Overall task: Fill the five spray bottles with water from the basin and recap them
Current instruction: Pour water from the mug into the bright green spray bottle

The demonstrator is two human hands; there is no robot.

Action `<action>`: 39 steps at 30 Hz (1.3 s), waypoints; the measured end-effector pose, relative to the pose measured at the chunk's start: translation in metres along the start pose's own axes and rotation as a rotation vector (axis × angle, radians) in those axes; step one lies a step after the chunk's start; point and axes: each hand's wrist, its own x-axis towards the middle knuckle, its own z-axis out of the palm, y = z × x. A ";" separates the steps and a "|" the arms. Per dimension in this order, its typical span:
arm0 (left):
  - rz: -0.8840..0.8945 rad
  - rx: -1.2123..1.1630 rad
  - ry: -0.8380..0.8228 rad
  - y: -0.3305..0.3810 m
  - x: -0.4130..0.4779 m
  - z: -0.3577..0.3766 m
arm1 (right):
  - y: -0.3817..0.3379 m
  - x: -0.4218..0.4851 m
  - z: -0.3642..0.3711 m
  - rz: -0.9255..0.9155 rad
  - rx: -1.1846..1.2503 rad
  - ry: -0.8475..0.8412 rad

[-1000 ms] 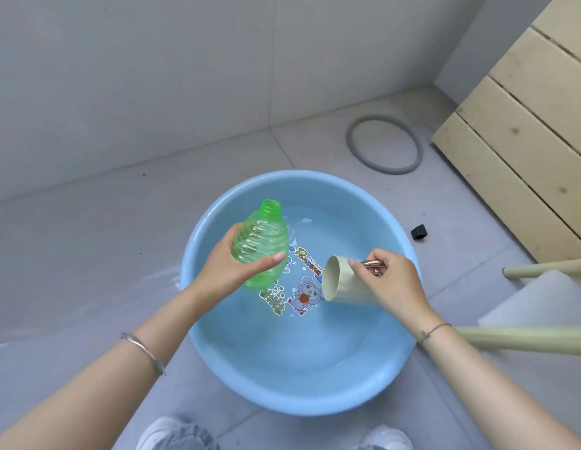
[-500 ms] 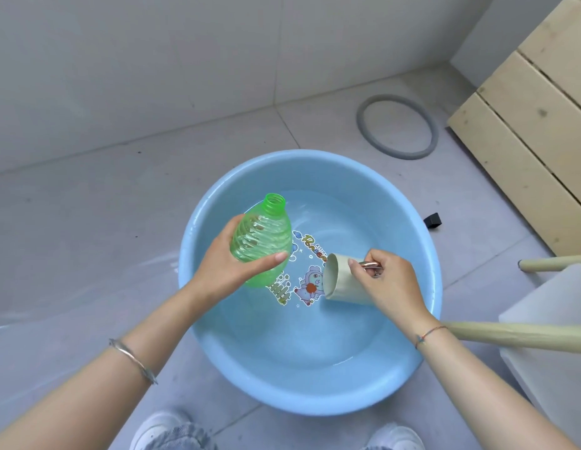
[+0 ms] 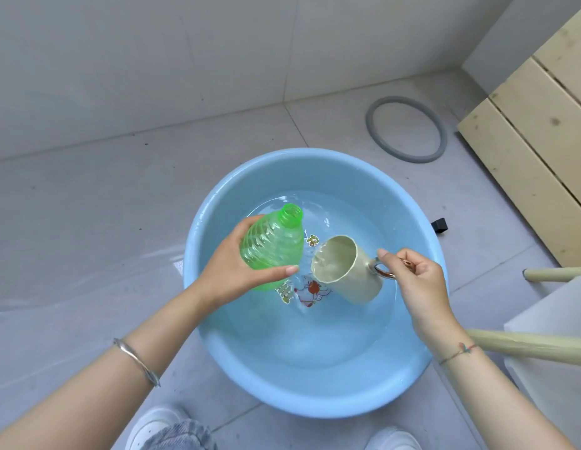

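the right hand (image 3: 415, 280), pinching its handle, now lifts the cup (image 3: 344, 271) of water out of the basin (image 3: 315, 407) beside the uncapped bottle (image 3: 272, 245) the left hand (image 3: 230, 271) grips, so pouring likely follows.

One blue basin (image 3: 315, 397), one green bottle (image 3: 272, 248) and one beige mug (image 3: 363, 284) are in view. There are two hands, the left hand (image 3: 230, 271) and the right hand (image 3: 419, 287), and two wrist bands: one silver bangle (image 3: 136, 360) and one thread bracelet (image 3: 458, 352). The floor holds one grey ring (image 3: 371, 125) and one small black block (image 3: 440, 225). There are two pale poles (image 3: 555, 273) (image 3: 526, 345) and two white shoes (image 3: 152, 423) (image 3: 393, 438).
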 end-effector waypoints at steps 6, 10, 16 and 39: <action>0.017 0.052 -0.043 -0.003 0.000 0.000 | -0.031 -0.005 -0.008 -0.030 0.223 0.011; 0.012 0.088 -0.053 -0.006 0.002 0.000 | -0.049 -0.008 -0.011 -0.074 0.315 0.022; 0.034 0.151 -0.088 -0.009 0.002 0.001 | -0.069 -0.015 -0.013 -0.134 0.308 0.043; 0.010 0.212 -0.095 -0.010 0.001 0.002 | -0.100 -0.023 -0.006 -0.371 -0.060 0.074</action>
